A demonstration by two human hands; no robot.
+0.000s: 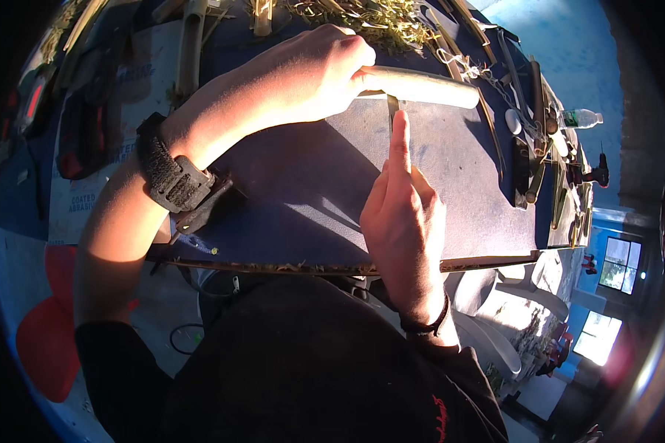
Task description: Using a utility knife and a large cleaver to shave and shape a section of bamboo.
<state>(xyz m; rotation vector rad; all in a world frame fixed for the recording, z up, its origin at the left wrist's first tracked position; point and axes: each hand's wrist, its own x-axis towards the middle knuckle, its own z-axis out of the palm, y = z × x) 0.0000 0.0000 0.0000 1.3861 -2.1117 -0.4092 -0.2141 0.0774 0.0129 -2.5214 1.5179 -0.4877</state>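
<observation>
My left hand is closed around the left end of a pale bamboo tube, which lies crosswise above the table. In my right hand is a knife with a narrow dark blade; the index finger stretches along it toward its tip. The blade meets the near lower side of the tube, close to my left fingers. The knife's handle is hidden inside my right fist.
Beneath both hands is a dark blue table. Yellow-green shavings are heaped at its far side. More bamboo stands far left; sticks, string and a plastic bottle are at right. A red chair is at lower left.
</observation>
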